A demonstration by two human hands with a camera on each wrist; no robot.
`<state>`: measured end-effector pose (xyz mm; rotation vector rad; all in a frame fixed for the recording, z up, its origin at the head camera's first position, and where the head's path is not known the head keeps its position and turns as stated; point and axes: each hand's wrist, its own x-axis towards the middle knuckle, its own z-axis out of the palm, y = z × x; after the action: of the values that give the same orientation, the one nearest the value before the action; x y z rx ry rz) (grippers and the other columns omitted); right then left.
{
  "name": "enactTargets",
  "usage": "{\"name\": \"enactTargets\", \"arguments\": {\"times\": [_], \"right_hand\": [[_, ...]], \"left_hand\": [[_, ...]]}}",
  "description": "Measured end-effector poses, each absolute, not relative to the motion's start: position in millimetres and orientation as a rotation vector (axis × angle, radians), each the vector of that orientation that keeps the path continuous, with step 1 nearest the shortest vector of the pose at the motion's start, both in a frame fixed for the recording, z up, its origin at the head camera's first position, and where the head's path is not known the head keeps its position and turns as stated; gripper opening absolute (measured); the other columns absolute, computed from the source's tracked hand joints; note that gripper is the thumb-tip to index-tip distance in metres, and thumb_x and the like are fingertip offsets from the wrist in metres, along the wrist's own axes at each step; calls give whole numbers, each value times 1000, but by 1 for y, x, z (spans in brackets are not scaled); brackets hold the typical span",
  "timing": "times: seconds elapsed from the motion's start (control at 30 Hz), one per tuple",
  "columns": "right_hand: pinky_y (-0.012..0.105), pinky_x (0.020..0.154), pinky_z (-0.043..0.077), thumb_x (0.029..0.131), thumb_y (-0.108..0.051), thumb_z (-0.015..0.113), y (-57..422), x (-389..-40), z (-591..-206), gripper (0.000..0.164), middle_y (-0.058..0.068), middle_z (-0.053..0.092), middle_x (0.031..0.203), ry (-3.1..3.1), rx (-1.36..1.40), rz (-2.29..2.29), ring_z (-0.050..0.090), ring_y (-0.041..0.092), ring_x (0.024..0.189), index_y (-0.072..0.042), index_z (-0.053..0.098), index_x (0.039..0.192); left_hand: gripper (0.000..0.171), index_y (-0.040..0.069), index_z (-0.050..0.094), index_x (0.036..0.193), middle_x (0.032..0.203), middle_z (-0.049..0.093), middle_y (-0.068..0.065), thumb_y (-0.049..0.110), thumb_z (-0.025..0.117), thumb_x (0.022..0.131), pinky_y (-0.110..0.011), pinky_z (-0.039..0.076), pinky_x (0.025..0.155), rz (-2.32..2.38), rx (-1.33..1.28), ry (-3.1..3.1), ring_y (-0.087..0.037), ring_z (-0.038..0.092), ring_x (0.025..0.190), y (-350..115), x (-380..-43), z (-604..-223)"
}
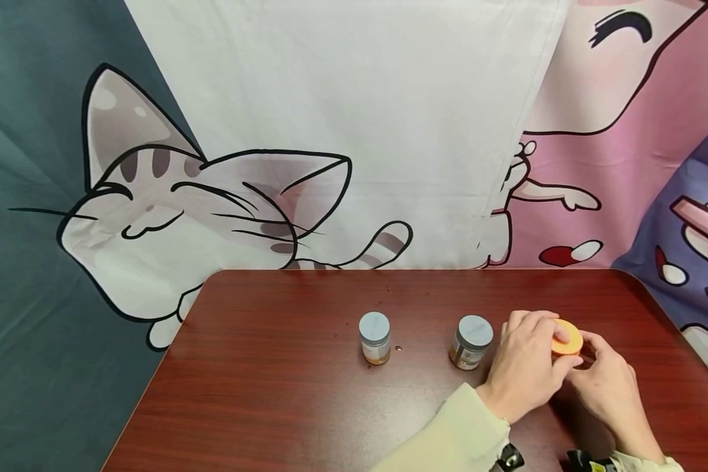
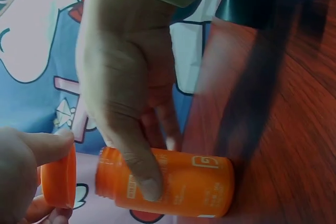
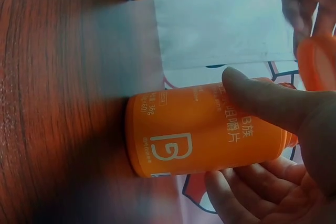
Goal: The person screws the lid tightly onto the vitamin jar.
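Between finger and thumb, my left hand (image 1: 522, 367) grips an orange screw cap (image 1: 568, 335) at the right side of the table. The left wrist view shows this cap (image 2: 59, 179) apart from the threaded neck of an orange bottle (image 2: 181, 184). My right hand (image 1: 610, 383) holds that bottle, which stands upright on the table; its thumb lies along the printed side in the right wrist view, with fingers on the opposite side of the bottle (image 3: 194, 129). In the head view the hands mostly hide the bottle.
Two jars with grey lids stand on the reddish-brown table (image 1: 259, 380): one jar (image 1: 471, 344) just left of my left hand, another jar (image 1: 375, 341) farther left. A small speck (image 1: 398, 348) lies beside the farther one. A cartoon-printed cloth (image 1: 360, 98) hangs behind the table.
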<state>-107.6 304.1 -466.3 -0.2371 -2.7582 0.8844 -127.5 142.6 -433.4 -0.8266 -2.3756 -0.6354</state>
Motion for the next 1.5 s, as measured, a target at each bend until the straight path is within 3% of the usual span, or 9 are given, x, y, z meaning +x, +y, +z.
{"name": "enactTargets", "arguments": {"times": [0.23, 0.83, 1.2, 1.5], "right_hand": [[63, 78, 42, 74, -5, 78, 302, -110, -464, 59, 39, 61, 114, -2772, -234, 881, 57, 58, 100, 13, 53, 124], [57, 70, 42, 72, -8, 77, 306, -109, -467, 52, 35, 65, 101, -2745, -183, 849, 59, 54, 88, 9, 57, 117], [57, 71, 42, 71, -5, 75, 308, -107, -469, 52, 35, 65, 100, -2750, -169, 843, 60, 53, 88, 10, 57, 117], [60, 72, 42, 74, -10, 79, 308, -107, -467, 54, 37, 64, 104, -2750, -180, 849, 59, 55, 90, 10, 57, 119]], "left_hand": [[45, 22, 67, 118, 126, 64, 9, 47, 81, 83, -12, 32, 99, -644, -887, -2415, -6, 51, 109, 149, -133, -441], [38, 34, 68, 122, 134, 60, 16, 51, 73, 88, -12, 34, 89, -479, -912, -2528, -1, 49, 114, 156, -142, -444], [37, 44, 71, 120, 124, 61, 22, 54, 74, 85, -12, 34, 80, -357, -914, -2549, 0, 48, 106, 160, -141, -439], [38, 42, 72, 120, 121, 63, 20, 55, 74, 85, -12, 35, 82, -369, -920, -2536, -1, 46, 100, 160, -144, -438]]}}
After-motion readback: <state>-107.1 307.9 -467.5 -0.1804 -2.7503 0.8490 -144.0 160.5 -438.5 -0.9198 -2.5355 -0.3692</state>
